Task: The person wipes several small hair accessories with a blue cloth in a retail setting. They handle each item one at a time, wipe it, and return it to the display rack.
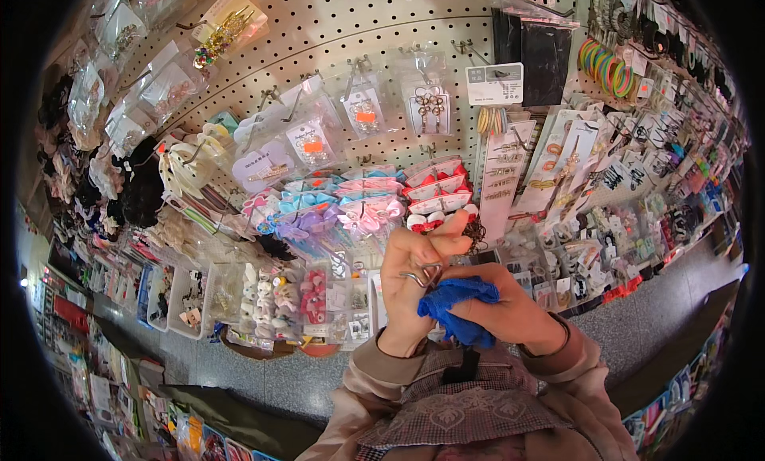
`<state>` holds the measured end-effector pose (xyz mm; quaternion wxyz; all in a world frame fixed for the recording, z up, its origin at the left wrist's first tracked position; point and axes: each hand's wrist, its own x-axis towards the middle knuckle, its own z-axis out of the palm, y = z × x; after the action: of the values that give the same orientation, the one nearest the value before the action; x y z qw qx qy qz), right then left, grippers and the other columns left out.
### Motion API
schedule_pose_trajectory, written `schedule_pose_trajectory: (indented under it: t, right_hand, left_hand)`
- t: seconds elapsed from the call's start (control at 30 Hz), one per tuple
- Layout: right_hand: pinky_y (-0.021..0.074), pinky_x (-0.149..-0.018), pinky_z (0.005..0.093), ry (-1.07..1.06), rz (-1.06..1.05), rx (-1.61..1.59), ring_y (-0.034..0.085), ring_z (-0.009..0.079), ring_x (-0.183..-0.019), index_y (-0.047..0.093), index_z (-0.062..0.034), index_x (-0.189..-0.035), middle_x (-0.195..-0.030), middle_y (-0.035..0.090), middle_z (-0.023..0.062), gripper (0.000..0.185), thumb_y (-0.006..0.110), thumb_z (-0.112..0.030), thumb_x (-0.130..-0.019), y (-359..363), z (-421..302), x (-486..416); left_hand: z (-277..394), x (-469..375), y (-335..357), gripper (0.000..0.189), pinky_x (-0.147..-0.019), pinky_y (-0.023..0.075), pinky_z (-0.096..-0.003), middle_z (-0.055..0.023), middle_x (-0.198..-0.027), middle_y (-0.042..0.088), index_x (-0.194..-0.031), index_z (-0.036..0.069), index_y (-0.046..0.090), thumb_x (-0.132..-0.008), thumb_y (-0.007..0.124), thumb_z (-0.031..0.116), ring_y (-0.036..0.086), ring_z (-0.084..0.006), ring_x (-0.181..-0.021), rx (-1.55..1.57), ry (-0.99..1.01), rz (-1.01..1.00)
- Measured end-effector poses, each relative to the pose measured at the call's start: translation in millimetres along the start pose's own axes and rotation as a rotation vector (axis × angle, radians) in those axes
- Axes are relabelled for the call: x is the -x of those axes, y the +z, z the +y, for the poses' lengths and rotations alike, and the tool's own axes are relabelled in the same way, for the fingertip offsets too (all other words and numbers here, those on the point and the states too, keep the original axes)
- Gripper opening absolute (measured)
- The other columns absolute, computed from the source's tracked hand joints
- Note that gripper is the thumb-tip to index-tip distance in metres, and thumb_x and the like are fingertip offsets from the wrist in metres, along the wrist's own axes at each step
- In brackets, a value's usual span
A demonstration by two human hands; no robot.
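My left hand (406, 276) holds a small bent metal piece (423, 277), seemingly a pegboard display hook, whose far part is hidden by the fingers. A crumpled blue cloth (457, 305) is gripped by my right hand (508, 305) and lies against the metal piece. Both hands are close together in front of my chest. Just beyond them hang carded hair bows, pink ones (373, 213) and red ones (439, 189), on the pegboard (382, 19).
Bagged earrings (364, 114) and hair clips on cards (505, 168) hang from hooks. Coloured hair ties (606, 69) are at the upper right. Below the board are plush-like hair accessories (287, 296) and a white plastic basket (186, 302). Behind me runs a speckled floor (257, 374).
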<state>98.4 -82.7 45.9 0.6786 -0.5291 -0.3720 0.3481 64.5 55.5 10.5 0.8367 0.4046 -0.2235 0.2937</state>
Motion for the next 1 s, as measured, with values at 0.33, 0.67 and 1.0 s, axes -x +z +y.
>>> schedule_pose_trajectory:
  t: [0.33,0.67,1.0]
  right_hand:
    - [0.0443,-0.059,0.0261,-0.270,0.172,0.236,0.053,0.0099,-0.065,0.064,0.0029,-0.100,-0.075,0.059,0.0077,0.021,0.062,-0.013,-0.086,-4,5,-6]
    - [0.0396,-0.054,0.0234,-0.017,0.057,0.039,0.048,0.0055,-0.062,0.062,0.0030,-0.092,-0.068,0.054,0.0010,0.015,0.060,-0.010,-0.086,-12,19,6]
    - [0.0442,-0.057,0.0265,0.138,0.240,-0.408,0.055,0.0105,-0.065,0.063,0.0021,-0.096,-0.078,0.060,0.0071,0.015,0.056,-0.004,-0.083,-8,27,30]
  left_hand:
    - [-10,3,10,0.014,-0.113,0.0304,-0.0478,-0.0233,-0.115,0.065,-0.099,0.006,0.047,-0.092,0.059,0.007,0.053,-0.0304,-0.126,-0.173,0.067,0.053]
    - [-2,-21,-2,0.018,-0.112,0.0334,-0.0519,-0.0205,-0.113,0.066,-0.101,0.008,0.044,-0.095,0.059,0.016,0.055,-0.0314,-0.122,-0.168,0.151,0.199]
    - [3,-28,-7,0.020,-0.107,0.0389,-0.0464,-0.0202,-0.114,0.065,-0.109,0.005,0.048,-0.098,0.055,0.021,0.058,-0.0301,-0.117,-0.235,0.167,0.241]
